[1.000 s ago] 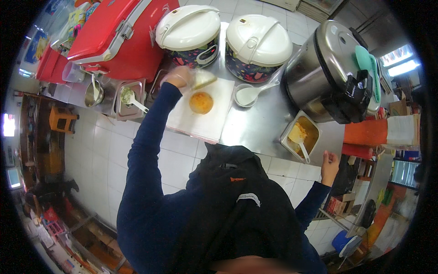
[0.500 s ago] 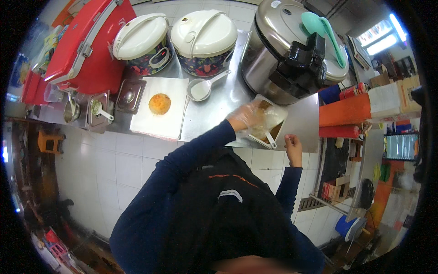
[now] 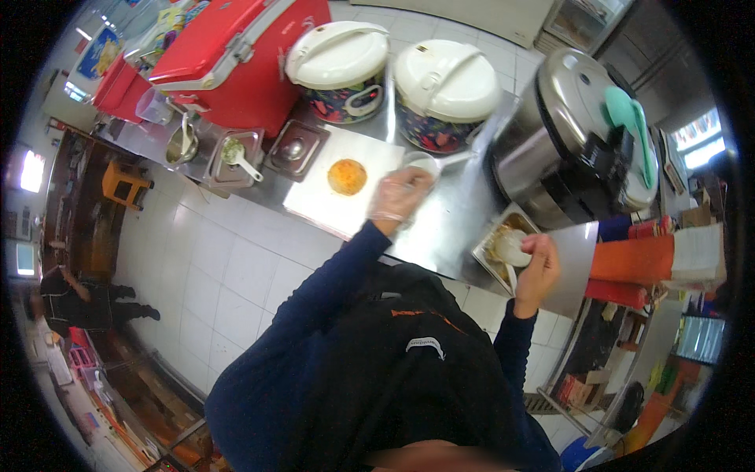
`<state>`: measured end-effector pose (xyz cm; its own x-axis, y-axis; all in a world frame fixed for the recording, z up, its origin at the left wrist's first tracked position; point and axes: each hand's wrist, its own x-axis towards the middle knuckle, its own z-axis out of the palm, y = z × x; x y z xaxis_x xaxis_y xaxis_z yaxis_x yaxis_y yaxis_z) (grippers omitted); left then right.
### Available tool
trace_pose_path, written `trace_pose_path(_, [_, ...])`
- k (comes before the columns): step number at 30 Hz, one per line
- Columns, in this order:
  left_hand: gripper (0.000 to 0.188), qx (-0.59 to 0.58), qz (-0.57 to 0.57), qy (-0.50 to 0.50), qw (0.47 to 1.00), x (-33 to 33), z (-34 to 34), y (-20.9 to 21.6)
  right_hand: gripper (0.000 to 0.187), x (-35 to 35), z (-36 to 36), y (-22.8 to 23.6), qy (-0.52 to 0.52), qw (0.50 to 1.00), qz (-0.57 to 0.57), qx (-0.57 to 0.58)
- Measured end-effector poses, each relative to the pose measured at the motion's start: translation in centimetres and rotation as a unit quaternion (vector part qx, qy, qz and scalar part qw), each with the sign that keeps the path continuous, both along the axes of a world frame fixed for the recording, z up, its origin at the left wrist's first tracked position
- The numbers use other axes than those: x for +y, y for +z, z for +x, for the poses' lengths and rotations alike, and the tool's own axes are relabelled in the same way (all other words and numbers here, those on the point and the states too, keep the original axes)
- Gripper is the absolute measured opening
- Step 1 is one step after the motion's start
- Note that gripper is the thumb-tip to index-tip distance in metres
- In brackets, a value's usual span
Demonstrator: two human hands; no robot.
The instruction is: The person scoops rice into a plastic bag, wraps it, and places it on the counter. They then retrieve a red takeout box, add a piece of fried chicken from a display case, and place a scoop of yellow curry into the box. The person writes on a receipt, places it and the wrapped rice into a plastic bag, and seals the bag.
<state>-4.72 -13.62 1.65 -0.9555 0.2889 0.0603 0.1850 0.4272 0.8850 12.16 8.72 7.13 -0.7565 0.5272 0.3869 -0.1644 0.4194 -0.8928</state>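
Note:
A round golden-orange food portion (image 3: 347,177) lies on white paper sheets (image 3: 314,203) on the metal counter. Just right of it hovers my left hand (image 3: 403,193), in a clear plastic glove, fingers curled; what they may hold is hidden. Behind these fingers is a small bowl (image 3: 422,163), partly covered, with a white-handled spoon (image 3: 458,158). My bare right hand (image 3: 539,271) pinches a whitish, translucent, rounded piece (image 3: 513,247) above a rectangular metal tin (image 3: 481,253). Yellowish-brown food shows in the tin, and a white spoon handle (image 3: 512,277) sticks out.
Behind the paper stand two white-lidded patterned pots (image 3: 446,88) and a red cooler box (image 3: 236,63). A large steel cooker (image 3: 543,149) is at the right. To the left are a lidded tin (image 3: 297,149) and a tin of green bits (image 3: 228,169). Someone stands far left (image 3: 79,299).
My left hand has left the right-hand tin and moved left, beside the round food. My right hand has come up over that tin and taken hold of the whitish piece. The view has shifted.

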Motion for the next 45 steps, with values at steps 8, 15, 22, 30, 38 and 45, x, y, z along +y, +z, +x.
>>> trace_pose_path(8, [0.035, 0.175, -0.381, 0.158, 0.894, -21.6, -9.4, -11.9, 0.016, -16.0, -17.6, -8.0, 0.158, 0.975, -0.065, -0.139])
trace_pose_path(15, [0.014, 0.127, -0.408, 0.073, 0.901, -24.2, -14.2, -16.3, 0.016, -20.7, -30.4, -17.6, 0.088, 0.962, 0.215, -0.142])
trace_pose_path(22, [0.012, 0.118, -0.445, 0.005, 0.888, -24.3, -14.5, -14.8, 0.018, -19.3, -32.3, -21.0, -0.011, 0.866, 0.462, -0.192])
trace_pose_path(30, [0.027, 0.088, -0.375, 0.091, 0.919, -25.2, -14.6, -8.1, 0.019, -19.9, -30.9, -20.6, 0.045, 0.878, 0.468, -0.087])
trace_pose_path(38, [0.015, 0.196, -0.376, 0.143, 0.894, -27.1, -16.0, -7.4, 0.022, -19.5, -28.4, -15.7, 0.194, 0.931, 0.244, -0.19])
trace_pose_path(45, [0.013, 0.266, -0.528, 0.096, 0.801, -25.3, -16.8, -9.4, 0.008, -21.1, -22.9, -14.0, 0.139, 0.958, 0.228, -0.101])
